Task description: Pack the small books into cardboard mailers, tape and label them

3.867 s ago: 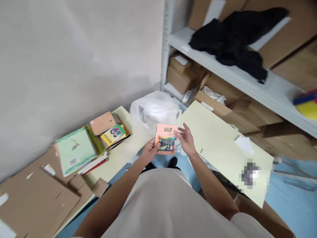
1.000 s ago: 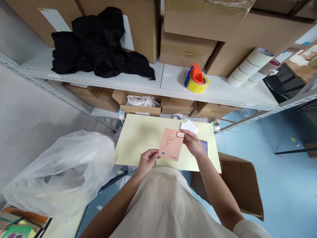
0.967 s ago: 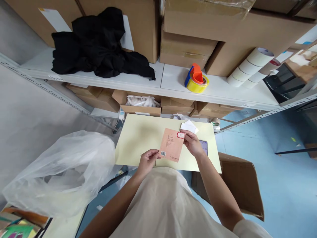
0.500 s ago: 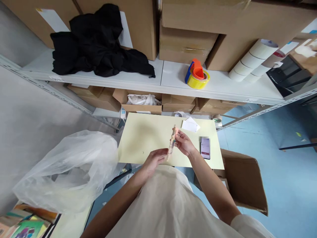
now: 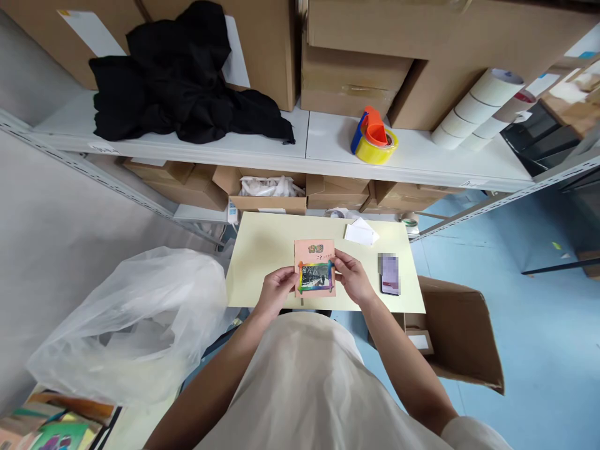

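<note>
Head view: book over the table, front cover facing up.
Hands: left hand and right hand pinch opposite edges, probably to leave the cover unblocked.
Phone: on the table, likely within reach.

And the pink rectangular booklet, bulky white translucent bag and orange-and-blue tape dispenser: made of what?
Pink rectangular booklet: printed paper or thin card, seemingly matt; flat, crisp edges, no strong glare.
Bulky white translucent bag: probably thin plastic film, soft sheen; crumpled, faint shapes show through.
Orange-and-blue tape dispenser: likely moulded plastic, smooth; even, saturated colours.
</note>
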`<state>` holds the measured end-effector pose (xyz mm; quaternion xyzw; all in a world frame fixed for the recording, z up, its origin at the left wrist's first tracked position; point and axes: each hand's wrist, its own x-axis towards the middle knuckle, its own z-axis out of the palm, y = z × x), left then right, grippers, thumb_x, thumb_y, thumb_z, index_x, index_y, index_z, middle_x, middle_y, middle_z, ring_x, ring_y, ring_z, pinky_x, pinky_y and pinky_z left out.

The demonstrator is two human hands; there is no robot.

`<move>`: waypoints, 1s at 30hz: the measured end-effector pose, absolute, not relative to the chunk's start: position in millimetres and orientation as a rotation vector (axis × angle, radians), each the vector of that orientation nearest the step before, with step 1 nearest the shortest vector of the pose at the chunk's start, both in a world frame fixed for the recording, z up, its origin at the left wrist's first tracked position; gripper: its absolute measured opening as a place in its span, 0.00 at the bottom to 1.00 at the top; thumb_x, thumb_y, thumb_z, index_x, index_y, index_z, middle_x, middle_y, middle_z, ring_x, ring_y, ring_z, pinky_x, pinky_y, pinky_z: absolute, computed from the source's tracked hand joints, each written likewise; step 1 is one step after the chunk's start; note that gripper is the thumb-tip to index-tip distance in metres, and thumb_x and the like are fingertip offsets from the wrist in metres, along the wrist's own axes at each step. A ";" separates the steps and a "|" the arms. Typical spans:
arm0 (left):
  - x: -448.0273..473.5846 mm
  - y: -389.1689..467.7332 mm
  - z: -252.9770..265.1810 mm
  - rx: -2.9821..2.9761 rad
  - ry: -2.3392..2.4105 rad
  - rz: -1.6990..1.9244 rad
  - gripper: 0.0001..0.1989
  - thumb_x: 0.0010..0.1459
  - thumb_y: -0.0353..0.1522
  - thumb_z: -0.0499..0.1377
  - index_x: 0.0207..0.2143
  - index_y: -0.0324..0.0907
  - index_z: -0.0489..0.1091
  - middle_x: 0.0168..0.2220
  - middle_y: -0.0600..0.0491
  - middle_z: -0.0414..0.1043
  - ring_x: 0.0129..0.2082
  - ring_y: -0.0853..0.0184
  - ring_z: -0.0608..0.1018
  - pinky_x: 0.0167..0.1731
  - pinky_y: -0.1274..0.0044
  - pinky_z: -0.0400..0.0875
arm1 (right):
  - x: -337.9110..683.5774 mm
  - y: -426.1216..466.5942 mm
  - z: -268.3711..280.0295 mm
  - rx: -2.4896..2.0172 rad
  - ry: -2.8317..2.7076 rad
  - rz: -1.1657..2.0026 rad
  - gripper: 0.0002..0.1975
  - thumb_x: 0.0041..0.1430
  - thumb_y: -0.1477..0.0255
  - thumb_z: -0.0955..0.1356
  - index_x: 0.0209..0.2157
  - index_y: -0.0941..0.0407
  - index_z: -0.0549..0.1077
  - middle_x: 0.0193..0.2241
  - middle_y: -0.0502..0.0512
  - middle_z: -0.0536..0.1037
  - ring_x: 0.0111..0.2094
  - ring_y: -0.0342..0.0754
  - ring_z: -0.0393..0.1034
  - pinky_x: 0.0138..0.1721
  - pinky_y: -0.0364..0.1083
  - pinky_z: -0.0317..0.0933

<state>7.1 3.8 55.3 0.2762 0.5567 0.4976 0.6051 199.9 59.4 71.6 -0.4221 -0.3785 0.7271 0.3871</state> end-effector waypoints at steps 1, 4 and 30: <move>4.4 3.6 54.4 0.619 1.274 1.161 0.21 0.43 0.43 0.67 0.36 0.39 0.75 0.34 0.49 0.78 0.33 0.63 0.78 0.35 0.72 0.74 | 199.4 53.3 71.9 -1.066 -0.969 1.859 0.24 0.50 0.61 0.71 0.50 0.48 0.72 0.40 0.50 0.77 0.36 0.43 0.70 0.37 0.45 0.67; -5.5 2.9 50.9 0.602 1.254 1.166 0.23 0.42 0.44 0.67 0.38 0.39 0.75 0.36 0.48 0.78 0.34 0.63 0.78 0.36 0.71 0.74 | 197.6 34.9 68.6 -1.109 -0.994 1.828 0.27 0.47 0.64 0.73 0.52 0.46 0.70 0.35 0.48 0.76 0.32 0.42 0.70 0.34 0.44 0.67; -100.4 36.4 -26.9 0.984 1.480 1.076 0.23 0.46 0.32 0.62 0.48 0.42 0.69 0.35 0.52 0.70 0.29 0.71 0.76 0.29 0.78 0.73 | 95.3 66.8 -15.7 -1.384 -1.059 1.545 0.20 0.45 0.66 0.71 0.41 0.56 0.72 0.27 0.52 0.78 0.27 0.45 0.71 0.28 0.45 0.63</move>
